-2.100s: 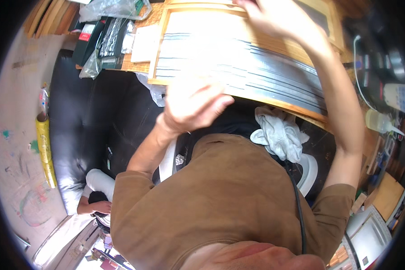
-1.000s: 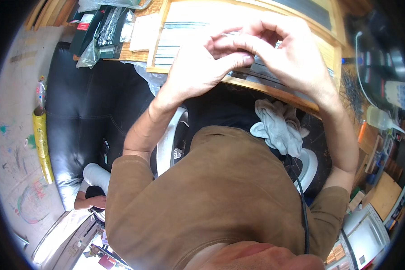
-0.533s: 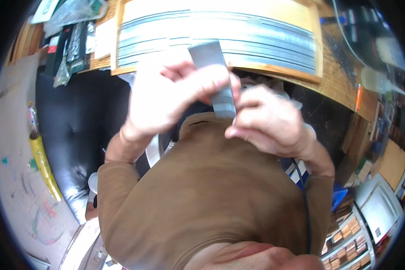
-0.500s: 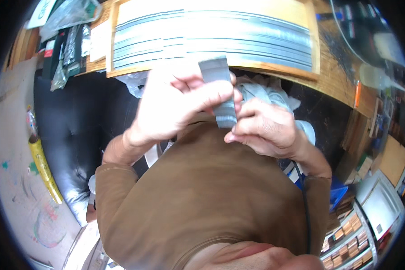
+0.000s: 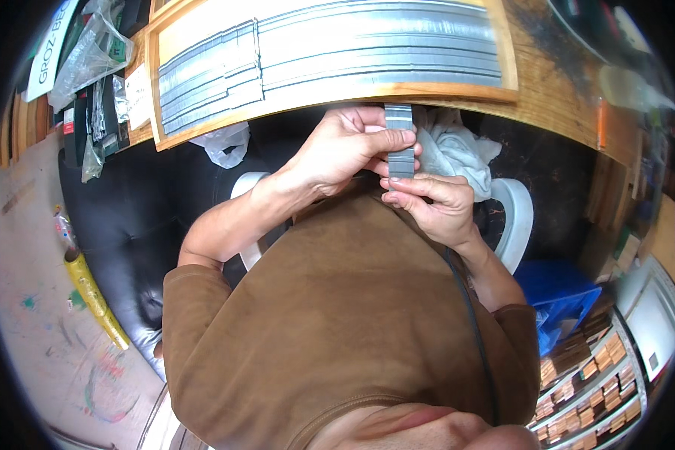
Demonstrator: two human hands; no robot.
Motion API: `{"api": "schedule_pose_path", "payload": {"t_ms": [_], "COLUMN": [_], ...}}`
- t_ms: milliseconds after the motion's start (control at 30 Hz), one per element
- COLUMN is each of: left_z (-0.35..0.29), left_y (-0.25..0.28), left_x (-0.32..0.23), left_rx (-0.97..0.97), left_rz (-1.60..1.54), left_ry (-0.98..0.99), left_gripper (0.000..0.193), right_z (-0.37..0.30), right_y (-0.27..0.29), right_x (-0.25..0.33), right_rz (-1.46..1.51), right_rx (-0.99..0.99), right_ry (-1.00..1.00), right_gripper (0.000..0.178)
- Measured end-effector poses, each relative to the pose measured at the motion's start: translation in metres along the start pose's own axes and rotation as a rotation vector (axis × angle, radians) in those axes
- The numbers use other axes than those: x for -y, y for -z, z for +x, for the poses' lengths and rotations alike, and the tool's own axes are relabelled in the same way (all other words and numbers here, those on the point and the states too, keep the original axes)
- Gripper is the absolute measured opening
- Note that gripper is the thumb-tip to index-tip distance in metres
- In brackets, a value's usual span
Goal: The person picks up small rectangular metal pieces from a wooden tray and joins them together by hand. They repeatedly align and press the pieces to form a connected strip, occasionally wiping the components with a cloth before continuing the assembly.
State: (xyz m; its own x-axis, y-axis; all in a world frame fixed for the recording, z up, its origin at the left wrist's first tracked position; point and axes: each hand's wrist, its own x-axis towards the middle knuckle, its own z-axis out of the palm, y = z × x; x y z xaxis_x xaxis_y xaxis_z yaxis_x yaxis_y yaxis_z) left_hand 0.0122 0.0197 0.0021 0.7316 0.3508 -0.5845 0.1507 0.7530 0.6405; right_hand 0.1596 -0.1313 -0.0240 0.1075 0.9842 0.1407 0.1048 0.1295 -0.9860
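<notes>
Before us, the worktop (image 5: 559, 105) carries a wooden tray (image 5: 442, 93) filled with rows of grey strips (image 5: 367, 58). On our side of its front edge, our left hand (image 5: 375, 146) grips a narrow grey bundle (image 5: 401, 166); our right hand (image 5: 431, 202) meets its lower end, though we cannot tell whether it pinches. We judge the step as steadying and adjusting; the next move calls for light, even pressure. The bundle looks straight-sided, finely layered, pale-banded near its top.
</notes>
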Motion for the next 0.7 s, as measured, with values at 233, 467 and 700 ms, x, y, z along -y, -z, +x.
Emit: {"api": "schedule_pose_path", "payload": {"t_ms": [233,467,700], "left_z": [0.001,-0.007,-0.023], "left_y": [0.002,0.005,-0.009], "left_x": [-0.005,0.003,0.006], "left_rx": [0.016,-0.051,-0.052], "left_rz": [0.007,0.096,-0.006], "left_ry": [0.042,-0.045,-0.089], "left_gripper": [0.028,0.028,0.038], "right_z": [0.001,0.03,0.037], "right_y": [-0.002,0.04,0.052], "right_x": [0.006,0.05,0.021], "right_rz": [-0.049,-0.149,1.16], "right_rx": [-0.008,0.213,0.042], "right_ry": [-0.023,-0.276,-0.125], "right_gripper": [0.02,0.017,0.047]}}
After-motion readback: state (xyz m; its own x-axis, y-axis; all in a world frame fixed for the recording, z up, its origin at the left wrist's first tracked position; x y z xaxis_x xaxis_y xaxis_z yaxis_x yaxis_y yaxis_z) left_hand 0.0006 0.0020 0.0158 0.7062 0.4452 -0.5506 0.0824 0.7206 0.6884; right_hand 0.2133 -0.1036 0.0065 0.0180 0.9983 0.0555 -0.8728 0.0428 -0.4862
